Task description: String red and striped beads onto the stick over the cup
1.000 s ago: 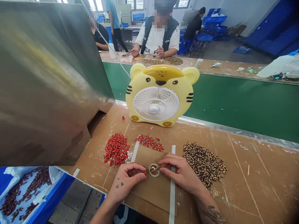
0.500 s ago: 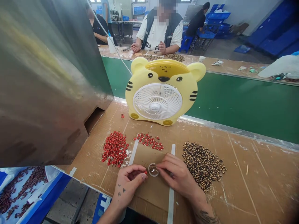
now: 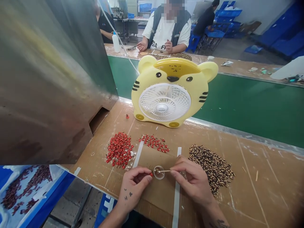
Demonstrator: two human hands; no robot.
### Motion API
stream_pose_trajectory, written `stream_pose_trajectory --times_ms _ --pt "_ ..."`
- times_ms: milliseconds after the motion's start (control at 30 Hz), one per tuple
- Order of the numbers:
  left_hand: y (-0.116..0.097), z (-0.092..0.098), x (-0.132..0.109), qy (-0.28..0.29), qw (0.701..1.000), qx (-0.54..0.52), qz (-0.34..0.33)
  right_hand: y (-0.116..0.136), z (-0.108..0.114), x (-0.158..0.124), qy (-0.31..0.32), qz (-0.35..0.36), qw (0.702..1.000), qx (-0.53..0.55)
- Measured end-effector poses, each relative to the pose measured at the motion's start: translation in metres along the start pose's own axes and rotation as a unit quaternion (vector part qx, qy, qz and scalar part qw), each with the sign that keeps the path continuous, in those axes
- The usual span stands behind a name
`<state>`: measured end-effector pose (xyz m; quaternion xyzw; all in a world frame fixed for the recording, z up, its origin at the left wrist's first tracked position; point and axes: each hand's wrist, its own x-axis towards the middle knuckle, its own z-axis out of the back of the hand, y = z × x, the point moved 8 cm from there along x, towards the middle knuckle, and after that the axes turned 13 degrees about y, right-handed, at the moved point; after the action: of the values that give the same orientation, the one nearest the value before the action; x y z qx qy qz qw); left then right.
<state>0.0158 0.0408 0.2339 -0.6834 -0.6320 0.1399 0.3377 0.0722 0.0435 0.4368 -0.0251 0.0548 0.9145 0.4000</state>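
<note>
Between finger and thumb, my left hand point(image 3: 136, 186) pinches a small red piece point(image 3: 151, 174), mostly covered by the fingertips. My right hand point(image 3: 193, 179) grips a thin wooden stick point(image 3: 166, 171), whose tip is over or in a small clear round dish point(image 3: 158, 173). The dish sits on a brown cardboard sheet point(image 3: 154, 193) held with white tape. Left of the sheet lies a heap of red pieces with dark tips point(image 3: 120, 150). A looser group of similar red pieces point(image 3: 155, 143) is at its top edge. Close to my right hand spreads a pile of black-and-tan pieces point(image 3: 211, 167).
A yellow animal-faced fan point(image 3: 171, 91) stands behind the pieces. A large metal housing point(image 3: 52, 85) blocks the left side. Beyond a green divider point(image 3: 242, 104), a co-worker point(image 3: 169, 28) sits at another bench. Dark red pieces lie in a blue-edged tray point(image 3: 21, 190) at lower left.
My right hand has drawn back a little to the right of the dish, so more of the stick shows. My left hand keeps its pinch on the red piece. The whole view has shifted slightly.
</note>
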Motion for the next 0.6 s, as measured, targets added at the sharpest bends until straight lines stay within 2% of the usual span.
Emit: stream_pose_trajectory --times_ms 133,267,600 --pt "0.0056 -0.0038 -0.0002 0.012 0.999 -0.020 0.021 0.0005 -0.0031 -0.0028 -0.002 0.011 0.999 0.042" --pt "0.0052 -0.0051 -0.0007 0.021 0.999 -0.025 0.013 0.0031 -0.0058 -0.0015 0.001 0.015 0.998 0.066" --pt "0.0029 -0.0065 -0.0012 0.025 0.999 -0.040 0.020 0.0051 -0.0095 0.0004 0.012 0.010 0.998 0.062"
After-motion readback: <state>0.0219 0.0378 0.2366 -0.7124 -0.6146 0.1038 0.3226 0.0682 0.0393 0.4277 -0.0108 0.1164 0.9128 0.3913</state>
